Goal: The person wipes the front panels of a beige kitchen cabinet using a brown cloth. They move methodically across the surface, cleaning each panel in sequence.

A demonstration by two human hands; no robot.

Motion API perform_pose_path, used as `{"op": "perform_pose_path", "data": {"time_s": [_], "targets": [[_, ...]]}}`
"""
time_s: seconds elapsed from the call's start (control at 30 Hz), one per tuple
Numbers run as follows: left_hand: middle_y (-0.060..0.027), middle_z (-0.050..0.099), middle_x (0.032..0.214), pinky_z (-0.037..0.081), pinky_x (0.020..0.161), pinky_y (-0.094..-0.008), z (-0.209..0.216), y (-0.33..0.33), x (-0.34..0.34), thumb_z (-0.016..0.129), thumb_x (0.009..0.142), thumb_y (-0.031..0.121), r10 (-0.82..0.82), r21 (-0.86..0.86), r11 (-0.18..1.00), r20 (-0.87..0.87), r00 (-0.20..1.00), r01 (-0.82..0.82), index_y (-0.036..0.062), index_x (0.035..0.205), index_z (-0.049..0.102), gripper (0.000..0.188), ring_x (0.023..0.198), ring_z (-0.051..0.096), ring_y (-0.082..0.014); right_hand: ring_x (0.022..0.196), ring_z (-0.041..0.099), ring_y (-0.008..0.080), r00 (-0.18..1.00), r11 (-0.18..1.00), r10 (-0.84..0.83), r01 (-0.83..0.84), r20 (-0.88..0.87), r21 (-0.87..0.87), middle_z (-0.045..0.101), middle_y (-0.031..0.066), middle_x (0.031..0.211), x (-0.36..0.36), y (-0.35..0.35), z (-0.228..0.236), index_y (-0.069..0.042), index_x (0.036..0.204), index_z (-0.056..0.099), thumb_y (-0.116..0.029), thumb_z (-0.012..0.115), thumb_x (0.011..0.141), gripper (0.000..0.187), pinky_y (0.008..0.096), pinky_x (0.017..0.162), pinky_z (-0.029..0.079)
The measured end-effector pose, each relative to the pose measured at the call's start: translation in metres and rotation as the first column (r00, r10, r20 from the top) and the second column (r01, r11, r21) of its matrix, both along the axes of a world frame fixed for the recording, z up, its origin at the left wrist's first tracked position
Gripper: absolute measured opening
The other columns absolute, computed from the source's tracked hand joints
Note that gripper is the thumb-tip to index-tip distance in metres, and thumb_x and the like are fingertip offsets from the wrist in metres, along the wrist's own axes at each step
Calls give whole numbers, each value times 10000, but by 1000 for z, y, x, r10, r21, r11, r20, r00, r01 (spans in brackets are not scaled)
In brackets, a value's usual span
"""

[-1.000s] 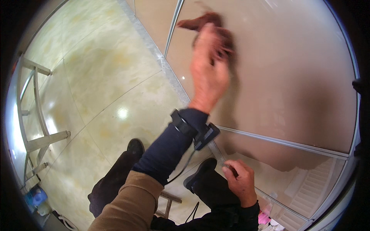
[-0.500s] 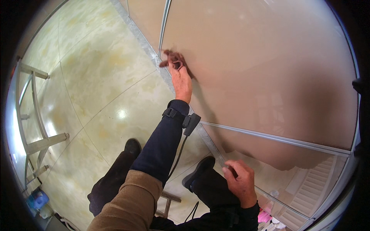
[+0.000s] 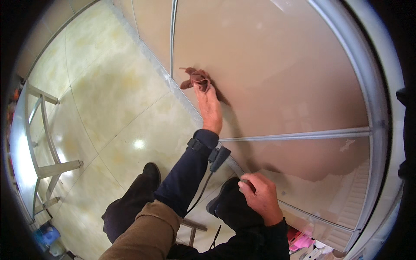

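Observation:
My left hand (image 3: 210, 110), at the end of a brown-and-navy sleeve, presses a bunched reddish-brown cloth (image 3: 200, 80) against a glossy beige panel (image 3: 277, 73). Its fingers are closed round the cloth, close to the panel's lower-left edge. A black device with a cable (image 3: 219, 158) is strapped at my left wrist. My right hand (image 3: 263, 197) hovers by the lower panel (image 3: 312, 158), above my shoe, its fingers curled in toward the thumb. Whatever those fingers may hold is hidden.
Metal strips (image 3: 299, 135) divide and frame the panels. A table with pale legs (image 3: 60, 169) stands on the marbled floor tiles (image 3: 117, 86) at the left. Under my body shows a stool leg (image 3: 193, 232). Pink items (image 3: 302, 242) and a blue container (image 3: 50, 235) lie at the lower edges.
The cloth and my left hand appear slightly lower in the picture. My right hand has shifted a little left and up. The whole view has turned slightly, showing more of the panel's right-hand frame.

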State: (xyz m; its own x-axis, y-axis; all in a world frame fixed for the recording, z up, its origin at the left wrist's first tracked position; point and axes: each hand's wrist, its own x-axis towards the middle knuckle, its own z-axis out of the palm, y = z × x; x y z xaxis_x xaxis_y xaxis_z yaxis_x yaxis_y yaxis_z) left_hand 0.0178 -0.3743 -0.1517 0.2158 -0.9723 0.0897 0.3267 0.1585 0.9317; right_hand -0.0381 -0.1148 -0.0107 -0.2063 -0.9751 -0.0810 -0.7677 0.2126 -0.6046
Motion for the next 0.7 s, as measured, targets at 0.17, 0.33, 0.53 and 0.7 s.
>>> {"op": "perform_pose_path", "data": {"time_s": [0.17, 0.33, 0.53, 0.7], "targets": [[-232, 340, 1596, 316, 1192, -421, 109, 33, -15, 635, 920, 19, -34, -262, 964, 58, 998, 49, -12, 1529, 370, 665, 1465, 353, -395, 749, 685, 350, 1000, 1000, 0, -1, -13, -25, 695, 170, 873, -7, 7, -2, -22, 966, 711, -120, 754, 863, 148, 420, 680, 547], [-286, 221, 1658, 201, 1228, -600, 173, 62, -23, 668, 851, 30, 85, -657, 747, 251, 964, 106, -28, 1506, 412, 705, 1493, 243, -547, 806, 700, 380, 994, 1000, 12, -13, -109, -12, 711, 171, 923, -9, 12, -9, -35, 990, 722, -152, 734, 864, 173, 456, 712, 552], [-214, 211, 1686, 195, 1252, -493, 158, 61, -17, 562, 937, 108, -227, -590, 775, 77, 971, 227, -27, 1545, 379, 648, 1546, 189, -461, 826, 697, 394, 998, 999, -16, 14, -58, -46, 712, 165, 933, -11, 17, -15, -55, 983, 721, -169, 728, 866, 164, 472, 729, 556], [-157, 387, 1541, 339, 1167, -378, 128, 63, -11, 453, 992, 30, -322, -343, 895, -57, 945, 284, -2, 1633, 165, 703, 1383, 437, -254, 792, 691, 384, 998, 989, -41, 34, -48, -142, 708, 158, 925, -11, 17, -10, -48, 985, 718, -163, 734, 872, 162, 456, 710, 555]]}}
